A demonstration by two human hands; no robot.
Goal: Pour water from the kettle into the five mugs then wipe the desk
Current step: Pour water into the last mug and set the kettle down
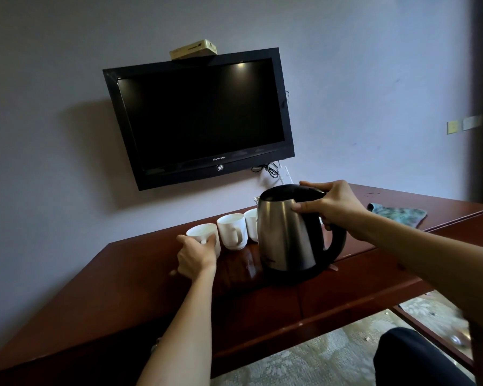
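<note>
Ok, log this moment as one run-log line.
left hand: holds leftmost mug | right hand: grips kettle handle | kettle: upright on desk | cloth: untouched

- desk (pixel 151 274) runs along the wall, kettle (pixel 285 232) stands upright on it, about mid-desk
- three mugs visible in a row on the desk, left of the kettle: leftmost mug (pixel 202 232), middle mug (pixel 232 231) just right of it, third mug (pixel 252 224) partly hidden behind the kettle
- left hand (pixel 195 256) on the near side of the leftmost mug
- right hand (pixel 332 207) on the kettle's handle, at the kettle's right
- cloth (pixel 399 214) lies on the desk far right, well apart from the kettle
- TV (pixel 198 115) on the wall above the mugs, box (pixel 193 50) on its top edge
</note>
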